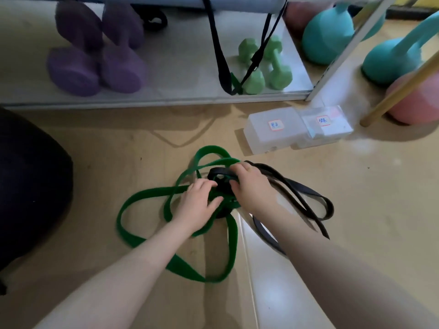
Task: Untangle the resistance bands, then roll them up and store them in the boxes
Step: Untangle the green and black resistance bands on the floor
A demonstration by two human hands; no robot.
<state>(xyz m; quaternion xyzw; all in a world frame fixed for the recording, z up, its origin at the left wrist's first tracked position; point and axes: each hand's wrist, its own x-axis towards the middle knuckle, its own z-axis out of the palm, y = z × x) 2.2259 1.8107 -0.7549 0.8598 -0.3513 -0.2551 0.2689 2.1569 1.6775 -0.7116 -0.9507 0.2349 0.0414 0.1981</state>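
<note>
The right hand (249, 184) pinches the black band (306, 195) at the knot, and the left hand (198, 205) grips the green band (142, 198) beside it. Both bands lie tangled on the floor. Untangling has barely begun; the two boxes (275, 132), far right, look closed and unfilled.

Left hand (197, 205) and right hand (249, 184): bare. Forearms unsleeved to the frame edge. No rings or watch apparent, though blurred.

Both arms reach forward, left hand (198, 205) and right hand (249, 184) close together, fingers curled downward.
</note>
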